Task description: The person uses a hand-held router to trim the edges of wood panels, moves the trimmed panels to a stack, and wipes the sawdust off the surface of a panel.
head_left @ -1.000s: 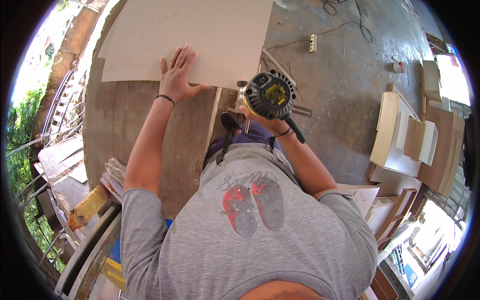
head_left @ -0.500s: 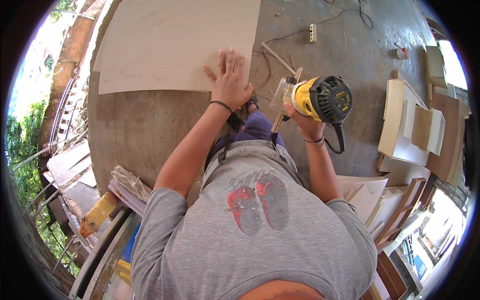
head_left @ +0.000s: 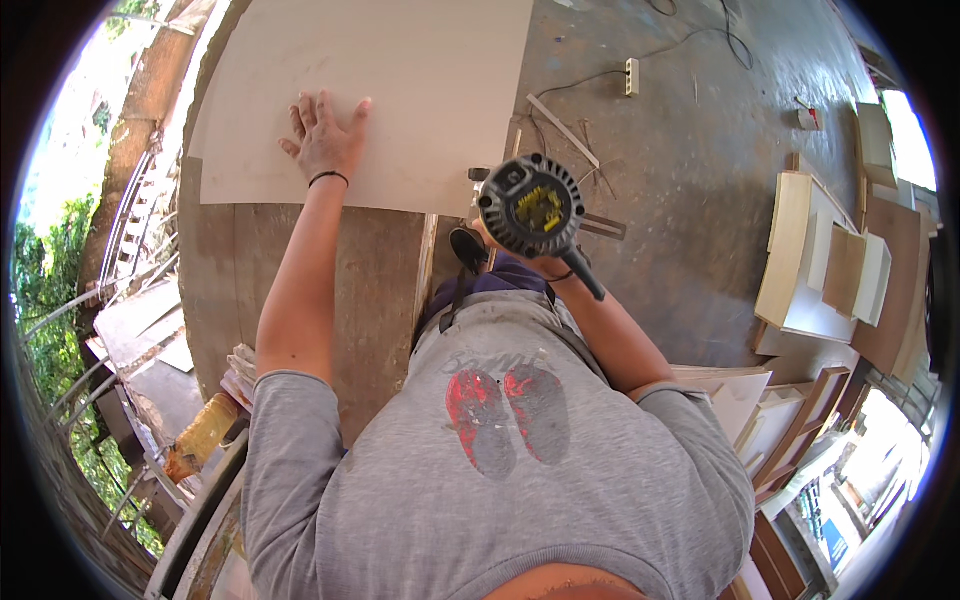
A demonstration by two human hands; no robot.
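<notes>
A large pale sheet (head_left: 430, 85) lies flat on a brown wooden worktop (head_left: 270, 255) in front of me. My left hand (head_left: 328, 145) rests on the sheet near its front edge, fingers spread, palm down. In my right hand (head_left: 548, 267) is a yellow and black trim router (head_left: 533, 207), upright at the sheet's front right corner. Its dark round motor cap faces up and covers its base and most of my fingers. Whether the base touches the sheet cannot be made out.
On the floor to the right lie a white power strip (head_left: 632, 78) with a dark cord, thin offcut strips (head_left: 562, 130) and a small red and white tin (head_left: 808, 118). Pale box-like panels (head_left: 800, 250) stand farther right. More boards (head_left: 735, 400) lean near my right elbow.
My left hand has slid left across the sheet. My right hand has brought the router left to the sheet's corner and turned it from tilted to upright.
</notes>
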